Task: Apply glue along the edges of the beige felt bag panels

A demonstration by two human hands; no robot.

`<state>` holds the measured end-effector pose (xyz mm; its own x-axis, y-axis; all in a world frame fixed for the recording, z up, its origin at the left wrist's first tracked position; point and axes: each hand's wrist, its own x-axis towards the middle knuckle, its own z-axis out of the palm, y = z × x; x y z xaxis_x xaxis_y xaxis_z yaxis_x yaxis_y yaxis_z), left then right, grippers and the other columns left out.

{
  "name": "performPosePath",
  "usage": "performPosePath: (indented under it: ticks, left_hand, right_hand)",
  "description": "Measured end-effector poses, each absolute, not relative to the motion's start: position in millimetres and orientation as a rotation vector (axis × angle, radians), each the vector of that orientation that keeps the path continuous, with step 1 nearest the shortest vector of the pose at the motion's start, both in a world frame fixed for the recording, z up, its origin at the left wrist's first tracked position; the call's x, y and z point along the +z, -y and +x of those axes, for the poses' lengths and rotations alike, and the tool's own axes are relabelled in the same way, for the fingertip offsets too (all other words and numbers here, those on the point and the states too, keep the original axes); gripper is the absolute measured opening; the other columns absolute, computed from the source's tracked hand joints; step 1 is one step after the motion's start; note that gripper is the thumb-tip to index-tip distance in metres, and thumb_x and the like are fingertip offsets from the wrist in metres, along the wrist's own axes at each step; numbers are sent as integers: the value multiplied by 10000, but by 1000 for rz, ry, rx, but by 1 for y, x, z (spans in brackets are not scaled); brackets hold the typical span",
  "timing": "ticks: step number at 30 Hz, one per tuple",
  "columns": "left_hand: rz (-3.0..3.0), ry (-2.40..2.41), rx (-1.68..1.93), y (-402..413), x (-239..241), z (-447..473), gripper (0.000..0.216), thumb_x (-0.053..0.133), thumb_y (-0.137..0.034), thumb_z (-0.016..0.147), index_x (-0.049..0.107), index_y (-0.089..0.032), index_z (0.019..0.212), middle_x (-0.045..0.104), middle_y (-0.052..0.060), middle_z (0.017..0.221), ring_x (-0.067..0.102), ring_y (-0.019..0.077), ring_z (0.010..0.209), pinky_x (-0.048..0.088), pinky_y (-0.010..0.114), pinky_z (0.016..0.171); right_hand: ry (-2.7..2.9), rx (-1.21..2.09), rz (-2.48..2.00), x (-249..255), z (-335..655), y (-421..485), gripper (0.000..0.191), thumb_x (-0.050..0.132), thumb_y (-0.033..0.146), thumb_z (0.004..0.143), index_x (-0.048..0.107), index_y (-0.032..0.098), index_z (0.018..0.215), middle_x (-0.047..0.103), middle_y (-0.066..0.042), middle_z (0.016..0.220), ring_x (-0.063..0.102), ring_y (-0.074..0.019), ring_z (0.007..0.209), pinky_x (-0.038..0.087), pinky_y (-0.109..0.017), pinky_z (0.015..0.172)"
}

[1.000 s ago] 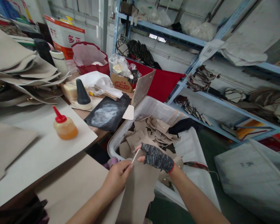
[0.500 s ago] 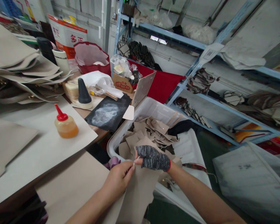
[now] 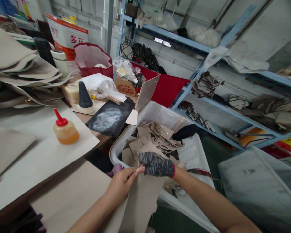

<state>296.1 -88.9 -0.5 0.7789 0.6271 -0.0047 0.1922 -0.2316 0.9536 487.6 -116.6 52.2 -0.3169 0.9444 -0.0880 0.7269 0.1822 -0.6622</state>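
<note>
My left hand point(image 3: 120, 184) is bare and closed in a pinch on a thin white thread point(image 3: 138, 168). Close against it, my right hand point(image 3: 156, 164) wears a grey fingerless knit glove with a red cuff; its fingers are pinched on the same thread. The fingertips of the two hands almost meet. Under them hangs a beige leather-like panel point(image 3: 143, 197), and another beige sheet point(image 3: 80, 197) lies to its left below my left forearm. Behind my right hand, cut beige pieces point(image 3: 157, 136) are heaped in a white plastic bin point(image 3: 115, 152).
On the table at left stand a glue bottle point(image 3: 66, 131) with a red nozzle, a black cone-shaped tool point(image 3: 84, 95) and a stack of beige bag parts point(image 3: 26, 77). A dark sheet point(image 3: 109, 118) lies near the bin. Blue shelving point(image 3: 199, 43) rises behind.
The whole view has shifted slightly, so things sit a little further left. Both hands keep their pinch on the thread, with barely any movement.
</note>
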Motion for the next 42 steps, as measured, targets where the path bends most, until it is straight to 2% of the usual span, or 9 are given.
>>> performPosePath:
  ticks: [6, 11, 16, 19, 22, 29, 34, 38, 42]
  left_hand:
    - [1940, -751, 412, 80, -15, 276, 287, 500, -365, 862, 727, -200, 919, 711, 78, 963, 631, 226, 904, 466, 280, 784]
    - [1575, -828, 477, 57, -35, 262, 360, 555, -481, 802, 730, -166, 792, 712, 38, 763, 629, 215, 759, 490, 283, 712]
    - [1306, -835, 582, 46, -38, 254, 486, 639, -609, 729, 723, -141, 830, 683, 24, 722, 585, 175, 673, 471, 258, 621]
    - [1246, -854, 556, 47, -34, 248, 528, 653, -649, 701, 713, -136, 811, 641, 7, 651, 534, 143, 602, 429, 233, 560]
    - [1218, -862, 512, 49, -25, 246, 550, 672, -673, 662, 710, -138, 784, 616, -7, 609, 504, 128, 564, 398, 219, 525]
    - [1137, -799, 389, 61, -16, 256, 555, 694, -672, 636, 721, -137, 783, 657, 13, 652, 552, 148, 601, 431, 231, 561]
    - [1124, -707, 358, 66, -22, 257, 553, 639, -660, 715, 724, -131, 851, 688, 40, 707, 611, 194, 696, 480, 263, 632]
    - [1346, -701, 362, 69, -20, 254, 532, 541, -637, 807, 732, -141, 843, 714, 53, 824, 625, 210, 795, 494, 274, 734]
    - [1487, -701, 304, 73, -17, 252, 522, 483, -608, 850, 727, -147, 832, 717, 60, 826, 621, 207, 769, 489, 261, 696]
  right_hand:
    - [1684, 561, -1840, 72, 545, 115, 169, 588, 344, 774, 598, 186, 716, 609, -9, 702, 562, -164, 697, 446, -289, 700]
    - [1358, 438, -1936, 66, 594, 130, 261, 505, 442, 771, 524, 206, 661, 578, -28, 679, 533, -184, 672, 439, -327, 669]
    - [1242, 474, -1949, 33, 589, 158, 321, 490, 500, 820, 587, 206, 734, 649, -51, 786, 590, -222, 783, 473, -370, 771]
    - [1329, 552, -1950, 26, 581, 175, 325, 505, 484, 853, 654, 195, 846, 685, -66, 894, 621, -239, 876, 480, -376, 832]
    - [1629, 557, -1957, 29, 570, 187, 253, 529, 410, 874, 667, 197, 860, 680, -69, 871, 627, -232, 864, 484, -363, 831]
    - [2149, 199, -1824, 22, 501, 173, 311, 396, 338, 972, 655, 180, 906, 663, -91, 826, 630, -236, 795, 498, -351, 741]
    - [2139, 108, -1708, 12, 451, 147, 320, 403, 375, 971, 659, 188, 925, 693, -90, 844, 651, -237, 807, 532, -348, 735]
    - [2312, -137, -1777, 2, 429, 140, 388, 331, 354, 988, 662, 180, 885, 679, -124, 778, 635, -254, 753, 519, -361, 630]
    - [2470, -123, -1769, -11, 422, 140, 403, 290, 328, 979, 661, 198, 885, 680, -111, 773, 642, -266, 781, 526, -373, 645]
